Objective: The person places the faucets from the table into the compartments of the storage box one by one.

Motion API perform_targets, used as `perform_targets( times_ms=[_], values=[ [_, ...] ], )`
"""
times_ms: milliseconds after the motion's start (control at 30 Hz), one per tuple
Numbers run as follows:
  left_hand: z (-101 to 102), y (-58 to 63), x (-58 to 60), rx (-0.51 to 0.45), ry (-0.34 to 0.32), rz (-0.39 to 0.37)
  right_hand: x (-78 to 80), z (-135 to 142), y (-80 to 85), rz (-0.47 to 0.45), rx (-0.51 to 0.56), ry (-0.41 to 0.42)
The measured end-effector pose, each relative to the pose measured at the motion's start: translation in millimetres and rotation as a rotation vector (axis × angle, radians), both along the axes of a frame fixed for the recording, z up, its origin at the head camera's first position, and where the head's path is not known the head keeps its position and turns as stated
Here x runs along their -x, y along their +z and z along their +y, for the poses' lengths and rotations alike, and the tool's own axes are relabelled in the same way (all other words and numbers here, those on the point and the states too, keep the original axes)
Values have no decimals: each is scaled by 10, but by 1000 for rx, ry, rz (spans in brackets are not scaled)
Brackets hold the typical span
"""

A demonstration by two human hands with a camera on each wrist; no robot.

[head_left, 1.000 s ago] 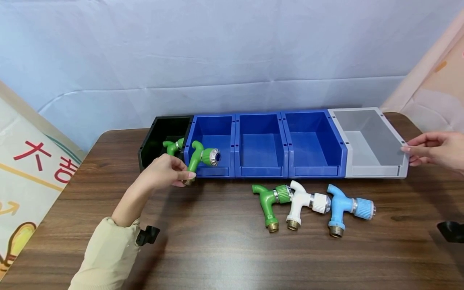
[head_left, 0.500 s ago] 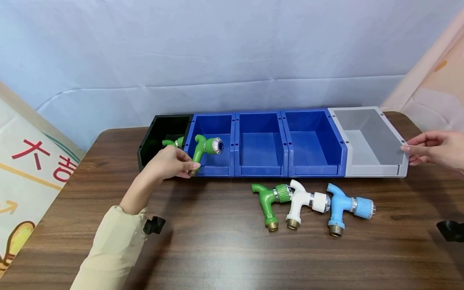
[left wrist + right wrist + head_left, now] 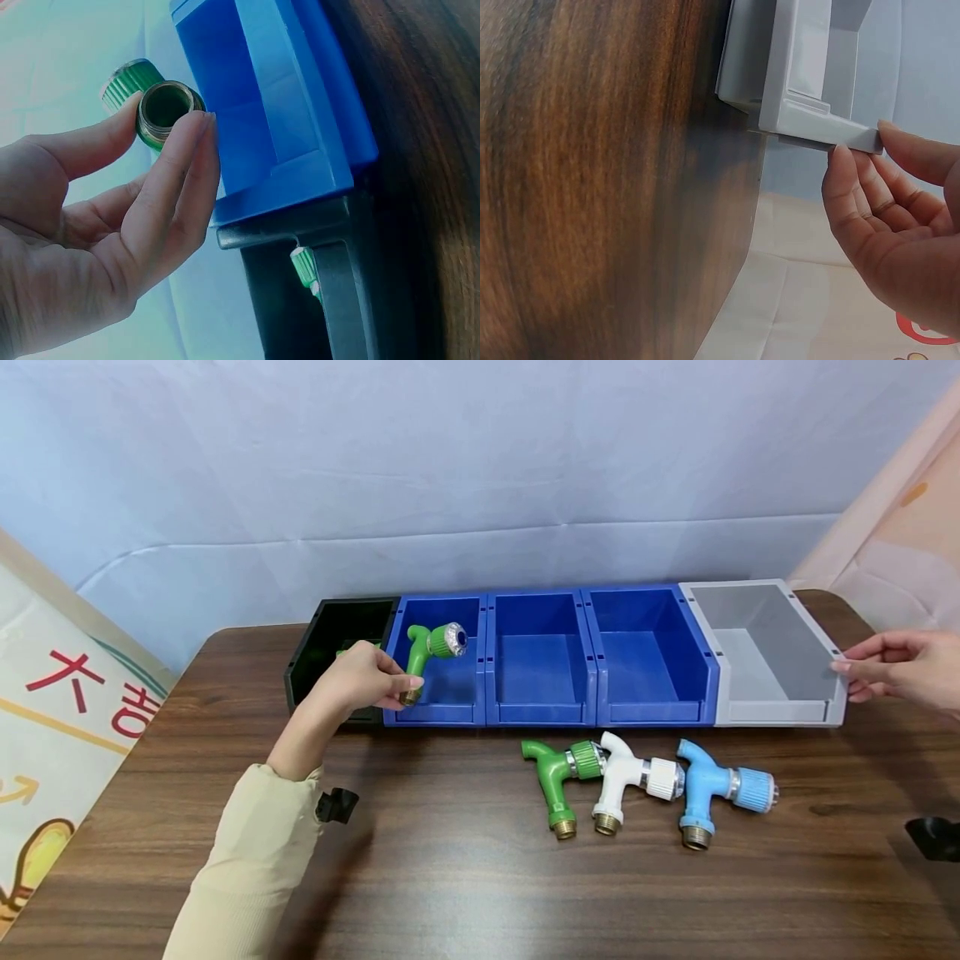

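Observation:
My left hand (image 3: 362,678) pinches a green faucet (image 3: 420,656) by its brass threaded end, with the spout up and the ribbed knob to the right. It hangs over the front of the leftmost blue bin (image 3: 442,717). In the left wrist view the open threaded end (image 3: 166,109) sits between thumb and fingers. A second green faucet (image 3: 304,266) lies in the black bin (image 3: 300,652), mostly hidden behind my hand in the head view. At the far right my right hand (image 3: 903,668) pinches the side rim of the grey bin (image 3: 816,714) between thumb and fingers.
Two more blue bins (image 3: 542,717) stand between the leftmost blue one and the grey bin, all in one row. On the wooden table (image 3: 465,877) in front lie a green faucet (image 3: 555,781), a white faucet (image 3: 617,781) and a light-blue faucet (image 3: 701,789).
My left hand has carried the green faucet right and upward, from the border of the black bin to over the leftmost blue bin. My right hand stays on the grey bin.

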State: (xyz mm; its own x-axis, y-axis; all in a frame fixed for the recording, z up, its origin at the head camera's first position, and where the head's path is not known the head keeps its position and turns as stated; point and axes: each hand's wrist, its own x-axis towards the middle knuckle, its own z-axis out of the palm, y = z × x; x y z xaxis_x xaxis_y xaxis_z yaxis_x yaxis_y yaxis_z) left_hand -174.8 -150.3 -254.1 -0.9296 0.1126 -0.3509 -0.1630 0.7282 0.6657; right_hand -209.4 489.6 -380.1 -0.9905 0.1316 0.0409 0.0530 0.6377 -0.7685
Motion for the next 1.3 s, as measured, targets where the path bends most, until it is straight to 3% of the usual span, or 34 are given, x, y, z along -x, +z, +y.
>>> perform_targets(
  times_ms=[233,400,733,1300],
  values=[
    [97,25,87,40,35,0,-15,-1,12,-4,59,15],
    [169,29,160,53,64,18,-15,2,5,5,31,10],
    [237,30,216,125,48,46,-1,10,-20,43,45,14],
    [328,28,396,129,118,2,-11,7,-15,48,60,19]
  ],
)
